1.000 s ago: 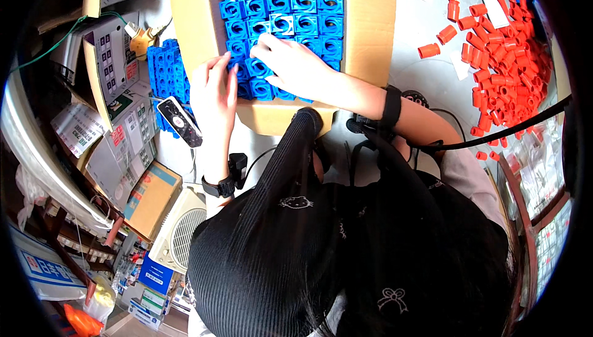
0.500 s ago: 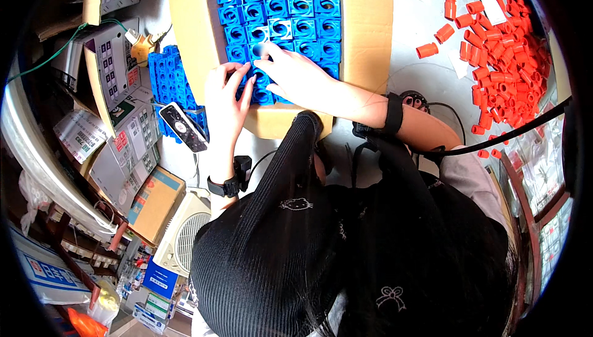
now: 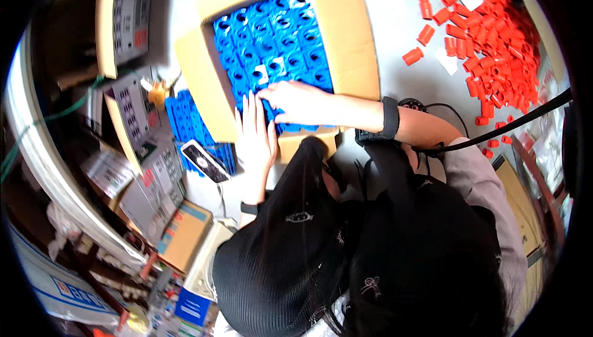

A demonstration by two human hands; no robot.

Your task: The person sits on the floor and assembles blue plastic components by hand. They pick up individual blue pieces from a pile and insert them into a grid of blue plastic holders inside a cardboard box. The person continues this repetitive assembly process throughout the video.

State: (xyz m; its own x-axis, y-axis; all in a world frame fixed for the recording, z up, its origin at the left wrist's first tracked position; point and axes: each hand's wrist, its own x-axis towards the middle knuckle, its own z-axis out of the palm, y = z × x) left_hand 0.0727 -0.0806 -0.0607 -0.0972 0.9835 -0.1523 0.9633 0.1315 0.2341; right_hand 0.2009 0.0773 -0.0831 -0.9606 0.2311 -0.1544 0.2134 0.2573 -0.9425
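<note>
A cardboard box (image 3: 346,41) holds rows of blue square plastic fittings (image 3: 264,47) with round holes, packed side by side. My left hand (image 3: 254,132) lies along the box's near left part, fingers stretched out flat with their tips against the fittings. Just right of it, my right hand (image 3: 298,102) reaches in over the near rows. Its fingers are bent down and its thumb points toward the near edge; whatever they grip is hidden beneath them. The fingertips of both hands nearly meet.
Loose red plastic sleeves (image 3: 494,47) lie heaped on the right. Left of the box are more blue fittings (image 3: 185,118) in a stack, with a phone (image 3: 205,161) lying on them. Open cartons (image 3: 133,22) stand further left. A black cable (image 3: 513,128) crosses the right side.
The whole view has turned, so the box now sits slanted. My left fingers, bent before, are straightened and pressed together. My right hand has shifted toward the box's near end.
</note>
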